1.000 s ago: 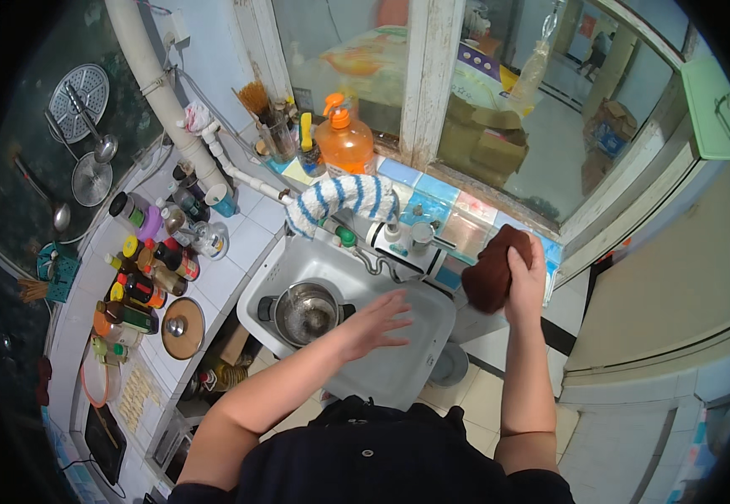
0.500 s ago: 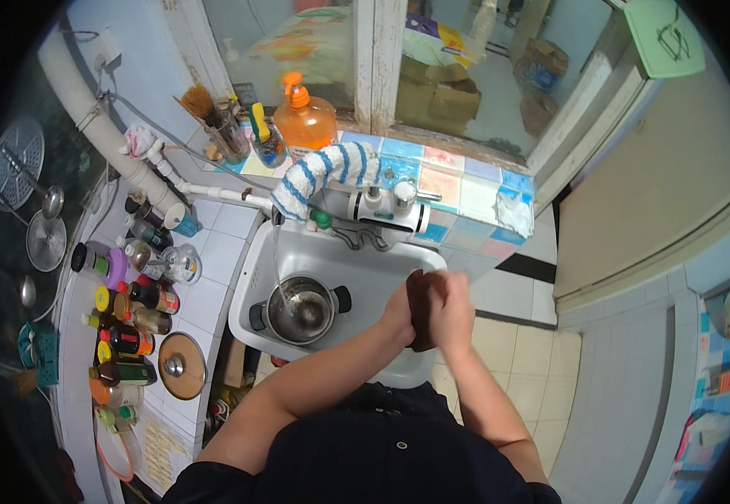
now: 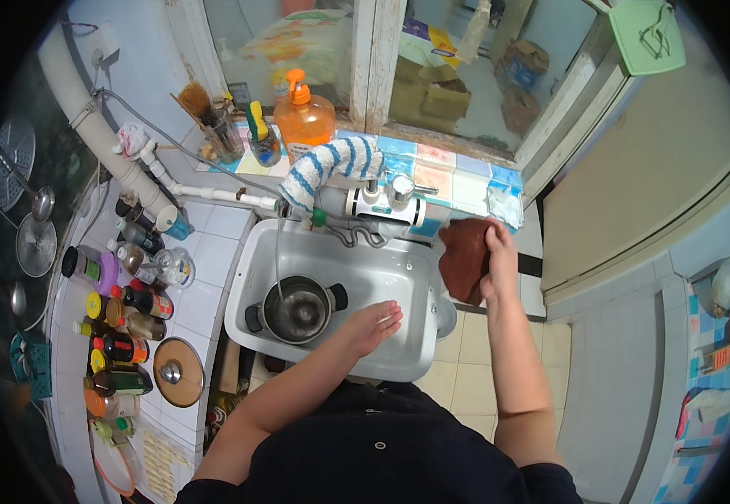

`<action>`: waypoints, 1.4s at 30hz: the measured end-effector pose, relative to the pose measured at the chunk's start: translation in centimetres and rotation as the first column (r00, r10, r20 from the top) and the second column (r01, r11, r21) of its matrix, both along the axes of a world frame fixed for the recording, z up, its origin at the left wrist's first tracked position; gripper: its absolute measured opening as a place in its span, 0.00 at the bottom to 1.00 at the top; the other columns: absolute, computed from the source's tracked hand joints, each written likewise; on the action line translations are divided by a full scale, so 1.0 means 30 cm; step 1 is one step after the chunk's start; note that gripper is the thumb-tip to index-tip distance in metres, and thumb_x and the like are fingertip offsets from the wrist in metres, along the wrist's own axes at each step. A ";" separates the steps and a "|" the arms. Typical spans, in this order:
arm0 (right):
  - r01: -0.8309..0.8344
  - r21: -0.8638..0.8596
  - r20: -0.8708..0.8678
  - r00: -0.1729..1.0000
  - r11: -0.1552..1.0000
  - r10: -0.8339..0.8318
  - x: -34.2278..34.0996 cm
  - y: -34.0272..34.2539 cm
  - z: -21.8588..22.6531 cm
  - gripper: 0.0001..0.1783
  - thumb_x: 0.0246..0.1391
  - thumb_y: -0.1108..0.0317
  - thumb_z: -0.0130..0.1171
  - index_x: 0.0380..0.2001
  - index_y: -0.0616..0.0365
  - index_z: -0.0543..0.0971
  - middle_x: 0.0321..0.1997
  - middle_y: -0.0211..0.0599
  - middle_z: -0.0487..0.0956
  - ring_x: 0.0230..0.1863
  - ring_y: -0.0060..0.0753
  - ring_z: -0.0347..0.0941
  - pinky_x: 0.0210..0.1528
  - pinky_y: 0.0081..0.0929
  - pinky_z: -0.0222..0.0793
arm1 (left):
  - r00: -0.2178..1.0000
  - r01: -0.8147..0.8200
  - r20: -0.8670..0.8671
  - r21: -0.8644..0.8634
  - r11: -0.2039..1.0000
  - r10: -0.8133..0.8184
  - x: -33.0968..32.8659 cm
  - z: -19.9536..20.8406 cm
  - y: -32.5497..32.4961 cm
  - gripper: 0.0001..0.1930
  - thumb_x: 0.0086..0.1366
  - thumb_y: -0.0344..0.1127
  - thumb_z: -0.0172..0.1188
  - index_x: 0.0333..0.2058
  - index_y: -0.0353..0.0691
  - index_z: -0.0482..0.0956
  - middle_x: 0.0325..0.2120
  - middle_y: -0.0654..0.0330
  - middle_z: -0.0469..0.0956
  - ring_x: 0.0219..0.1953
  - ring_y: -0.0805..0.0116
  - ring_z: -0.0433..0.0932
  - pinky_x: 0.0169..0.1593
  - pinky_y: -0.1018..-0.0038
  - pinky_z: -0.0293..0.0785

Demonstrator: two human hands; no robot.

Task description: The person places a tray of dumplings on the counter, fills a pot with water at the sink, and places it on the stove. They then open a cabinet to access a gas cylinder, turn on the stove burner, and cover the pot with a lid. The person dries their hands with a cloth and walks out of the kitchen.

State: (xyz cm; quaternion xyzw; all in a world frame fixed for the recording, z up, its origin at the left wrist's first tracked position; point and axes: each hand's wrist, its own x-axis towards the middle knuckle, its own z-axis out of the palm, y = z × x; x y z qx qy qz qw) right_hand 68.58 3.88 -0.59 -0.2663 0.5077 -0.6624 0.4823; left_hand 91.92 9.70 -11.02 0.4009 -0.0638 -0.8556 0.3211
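My right hand (image 3: 501, 260) grips a reddish-brown cloth (image 3: 464, 262) by its right edge, held up past the right end of the sink (image 3: 419, 357). The cloth hangs spread out. Palm tilted up and fingers stretched out, my left hand (image 3: 375, 326) is over the right part of the sink with nothing in it. To its left, a metal pot (image 3: 326, 321) with two black handles stands in the basin. A thin stream of water falls into the pot from the tap spout, which wears a blue-and-white striped sleeve (image 3: 324, 168).
Behind the sink are the white tap body (image 3: 382, 208), an orange pump bottle (image 3: 304, 120) and a yellow sponge (image 3: 257, 122) on a tiled ledge. Several sauce bottles (image 3: 121, 346) and a round lid (image 3: 178, 391) occupy the left counter. A door (image 3: 650, 193) is at the right.
My hands have parted. The right hand has carried the cloth to the right and it now hangs spread; the left hand has let go, moved slightly left and opened.
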 end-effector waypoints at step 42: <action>-0.656 -0.022 -0.400 0.698 0.755 0.594 0.027 -0.015 -0.070 0.26 0.63 0.55 0.35 0.61 0.55 0.57 0.66 0.38 0.55 0.68 0.39 0.46 0.66 0.35 0.40 | 0.983 -0.142 0.052 -0.396 0.907 0.177 -0.309 0.014 -0.247 0.28 0.69 0.51 0.32 0.63 0.44 0.46 0.63 0.61 0.49 0.64 0.66 0.49 0.64 0.67 0.45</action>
